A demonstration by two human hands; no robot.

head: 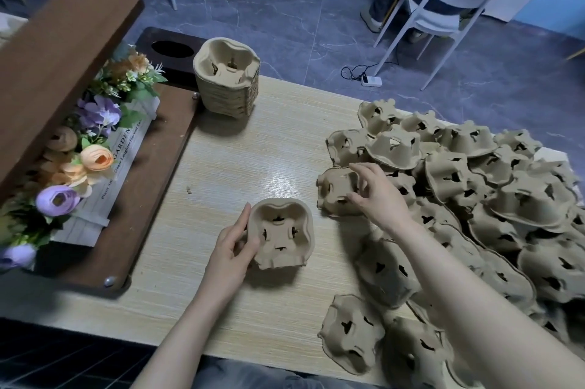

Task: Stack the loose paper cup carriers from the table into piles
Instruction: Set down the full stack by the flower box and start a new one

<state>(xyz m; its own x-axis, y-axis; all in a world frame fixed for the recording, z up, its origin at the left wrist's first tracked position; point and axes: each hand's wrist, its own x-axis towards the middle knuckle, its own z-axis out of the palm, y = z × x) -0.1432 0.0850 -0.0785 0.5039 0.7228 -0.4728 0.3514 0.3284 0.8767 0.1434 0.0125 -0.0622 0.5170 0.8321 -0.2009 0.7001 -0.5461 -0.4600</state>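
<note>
A small stack of brown paper cup carriers (280, 233) sits open side up near the table's front middle. My left hand (232, 251) grips its left side, thumb over the rim. My right hand (376, 195) reaches to a loose carrier (335, 190) lying upside down at the left edge of a big heap of carriers (474, 205), fingers curled around its top. A tall finished pile of carriers (226, 78) stands at the table's far left corner.
The light wooden table (253, 160) has bare surface between the piles. A brown wooden box with artificial flowers (79, 148) lies along the left. On the floor beyond are white chairs (443, 8), a seated person and a power strip (372, 80).
</note>
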